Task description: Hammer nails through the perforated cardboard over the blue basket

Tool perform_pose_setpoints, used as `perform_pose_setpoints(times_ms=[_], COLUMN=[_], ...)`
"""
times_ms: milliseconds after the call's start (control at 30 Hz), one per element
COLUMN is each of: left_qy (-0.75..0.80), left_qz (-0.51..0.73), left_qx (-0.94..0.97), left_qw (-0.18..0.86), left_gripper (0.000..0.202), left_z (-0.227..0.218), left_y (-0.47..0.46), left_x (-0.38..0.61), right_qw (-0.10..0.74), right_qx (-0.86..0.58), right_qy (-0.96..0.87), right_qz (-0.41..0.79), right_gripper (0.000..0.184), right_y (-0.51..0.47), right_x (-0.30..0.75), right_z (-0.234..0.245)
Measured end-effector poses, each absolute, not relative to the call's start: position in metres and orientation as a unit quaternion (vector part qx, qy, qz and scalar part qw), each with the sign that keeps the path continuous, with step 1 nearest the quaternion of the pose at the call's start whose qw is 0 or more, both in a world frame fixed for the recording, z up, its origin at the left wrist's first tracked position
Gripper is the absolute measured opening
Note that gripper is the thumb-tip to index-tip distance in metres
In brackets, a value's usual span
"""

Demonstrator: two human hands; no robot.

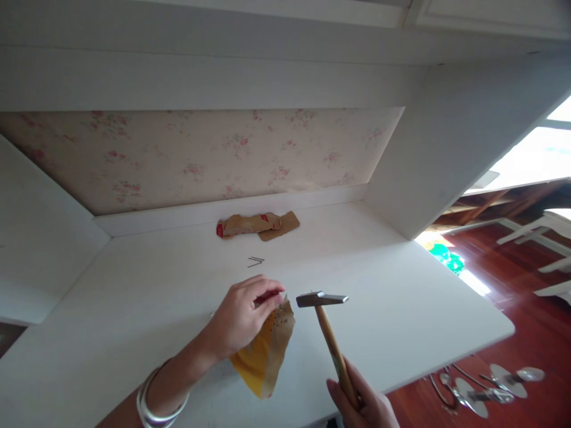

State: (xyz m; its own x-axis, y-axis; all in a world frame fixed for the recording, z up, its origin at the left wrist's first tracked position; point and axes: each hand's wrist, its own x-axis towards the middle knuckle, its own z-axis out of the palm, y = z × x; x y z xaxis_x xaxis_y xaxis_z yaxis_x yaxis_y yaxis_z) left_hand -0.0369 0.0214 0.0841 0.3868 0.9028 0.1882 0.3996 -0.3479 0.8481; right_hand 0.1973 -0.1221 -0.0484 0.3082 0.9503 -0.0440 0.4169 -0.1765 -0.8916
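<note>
My left hand [243, 312], a silver bangle on its wrist, is closed in a pinch at the top edge of a brown and yellow cardboard piece [263, 356]. A thin nail seems to be between the thumb and forefinger, mostly hidden by them. Small dark holes dot the cardboard near these fingertips. My right hand [363, 395] grips the wooden handle of a hammer [330, 333]. The steel head is raised just right of the cardboard, apart from it. Several loose nails [256, 261] lie on the white desk [178, 273] beyond my left hand.
Torn, folded brown cardboard [254, 224] lies near the desk's back edge. White side panels and an overhead cabinet [223, 77] enclose the desk. At lower right, a metal light fixture with glass parts [486, 386] rests on the red wooden floor, below the desk's rounded corner.
</note>
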Motion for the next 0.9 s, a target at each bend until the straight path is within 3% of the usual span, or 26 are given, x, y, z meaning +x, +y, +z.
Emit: perform_pose_setpoints(times_ms=[300, 900], left_qy=[0.420, 0.415], left_qz=[0.350, 0.332], left_qx=[0.751, 0.763], left_qw=[0.372, 0.368], left_gripper=[0.017, 0.018], left_z=[0.046, 0.038], left_y=[0.018, 0.014], left_x=[-0.028, -0.027], right_qw=[0.430, 0.417], right_qx=[-0.695, -0.714], right_qy=[-0.469, -0.470], right_qz=[0.334, 0.309], right_gripper=[0.067, 0.071], right_y=[-0.122, -0.119], right_x=[0.193, 0.190], right_z=[-0.047, -0.059])
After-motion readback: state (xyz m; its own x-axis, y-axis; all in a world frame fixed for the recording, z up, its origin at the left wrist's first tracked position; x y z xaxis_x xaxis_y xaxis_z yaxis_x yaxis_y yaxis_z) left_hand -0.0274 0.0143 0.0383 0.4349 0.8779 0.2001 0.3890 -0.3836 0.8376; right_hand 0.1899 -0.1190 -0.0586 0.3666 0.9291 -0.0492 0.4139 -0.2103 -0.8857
